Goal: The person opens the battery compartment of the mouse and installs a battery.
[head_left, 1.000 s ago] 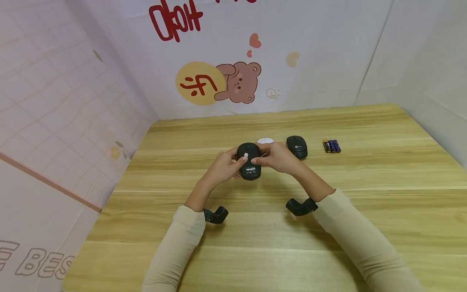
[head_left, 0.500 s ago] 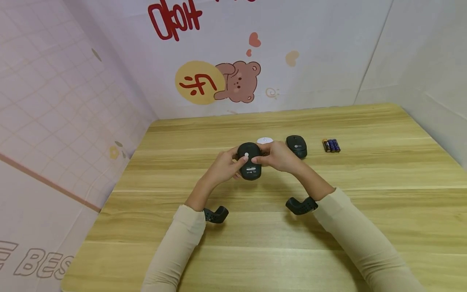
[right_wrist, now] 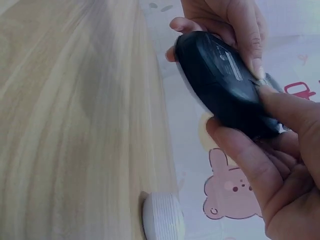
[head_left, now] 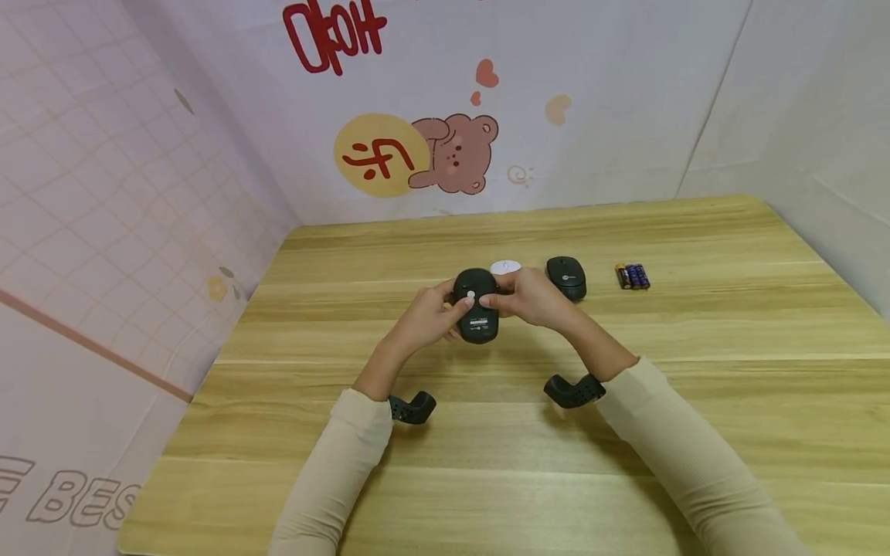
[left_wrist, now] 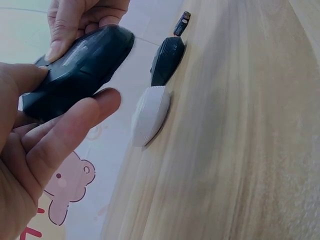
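Observation:
Both hands hold a black computer mouse (head_left: 477, 324) above the table, its underside with a printed label turned up toward the head camera. My left hand (head_left: 426, 315) grips its left side, thumb on the underside beside a small whitish round spot and fingers behind. From the other side my right hand (head_left: 531, 300) pinches it, thumb on the underside near the left thumb. In the left wrist view the mouse (left_wrist: 80, 72) sits between both hands' thumbs and fingers. The right wrist view shows the label side of the mouse (right_wrist: 220, 80).
Behind the hands a white mouse (head_left: 505, 267) lies on the wooden table (head_left: 487, 448), partly hidden by the right hand. To its right sits another black mouse (head_left: 566, 278). Several small batteries (head_left: 631, 277) lie side by side farther right. A printed wall (head_left: 598, 139) rises behind the table.

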Demonstrator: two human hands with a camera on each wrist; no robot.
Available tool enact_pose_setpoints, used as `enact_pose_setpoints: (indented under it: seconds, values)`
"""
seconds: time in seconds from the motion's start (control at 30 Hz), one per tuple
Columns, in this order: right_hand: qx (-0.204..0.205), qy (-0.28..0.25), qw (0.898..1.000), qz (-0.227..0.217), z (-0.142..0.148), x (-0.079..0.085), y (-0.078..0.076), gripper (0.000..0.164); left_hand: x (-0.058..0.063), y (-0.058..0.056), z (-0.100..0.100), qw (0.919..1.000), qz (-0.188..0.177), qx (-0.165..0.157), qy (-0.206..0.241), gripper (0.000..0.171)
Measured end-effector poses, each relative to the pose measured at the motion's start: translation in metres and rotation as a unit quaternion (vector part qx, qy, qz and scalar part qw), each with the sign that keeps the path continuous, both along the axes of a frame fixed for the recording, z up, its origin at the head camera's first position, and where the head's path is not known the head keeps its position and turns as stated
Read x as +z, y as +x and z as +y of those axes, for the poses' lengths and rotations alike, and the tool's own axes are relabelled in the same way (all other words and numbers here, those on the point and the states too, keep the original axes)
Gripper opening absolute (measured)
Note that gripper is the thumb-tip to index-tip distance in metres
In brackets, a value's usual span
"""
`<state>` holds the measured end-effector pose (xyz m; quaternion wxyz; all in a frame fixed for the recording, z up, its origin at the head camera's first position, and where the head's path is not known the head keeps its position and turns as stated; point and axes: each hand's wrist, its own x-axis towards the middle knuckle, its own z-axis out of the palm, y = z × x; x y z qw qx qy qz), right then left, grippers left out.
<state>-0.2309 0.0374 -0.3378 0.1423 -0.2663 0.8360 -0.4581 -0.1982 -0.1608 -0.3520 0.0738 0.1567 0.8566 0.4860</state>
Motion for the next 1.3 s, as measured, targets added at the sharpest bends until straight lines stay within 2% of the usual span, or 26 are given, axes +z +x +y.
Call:
enact_pose_setpoints:
  seconds: [0.13, 0.27, 0.3, 0.5, 0.53, 1.3]
  values:
    - [0.001, -0.006, 1.0, -0.006, 0.0, -0.0008, -0.0012, 0.024, -0.0003, 0.0006, 0.0001, 1.0, -0.006, -0.002, 0.004, 0.04]
    - [0.008, 0.001, 1.0, -0.002, 0.0002, -0.0012, -0.0025, 0.024, 0.0001, 0.0014, 0.0003, 0.9999, -0.009, -0.003, 0.01, 0.038]
    - [0.009, 0.003, 1.0, -0.002, 0.0002, -0.0009, -0.0026, 0.024, 0.0051, 0.0045, 0.0014, 0.9999, -0.011, -0.003, 0.009, 0.037]
    - [0.008, -0.002, 1.0, -0.005, 0.0009, 0.0023, -0.0021, 0.025, 0.0067, 0.0041, 0.0013, 0.9998, -0.016, -0.006, 0.01, 0.039]
    - [0.008, -0.002, 1.0, -0.004, 0.0013, 0.0022, -0.0023, 0.025, 0.002, 0.001, 0.0001, 0.9998, -0.015, -0.006, 0.013, 0.039]
    - [-0.007, 0.012, 1.0, -0.007, 0.0017, 0.0046, -0.0039, 0.022, 0.0014, 0.0019, 0.0018, 0.9998, -0.017, -0.002, 0.006, 0.035]
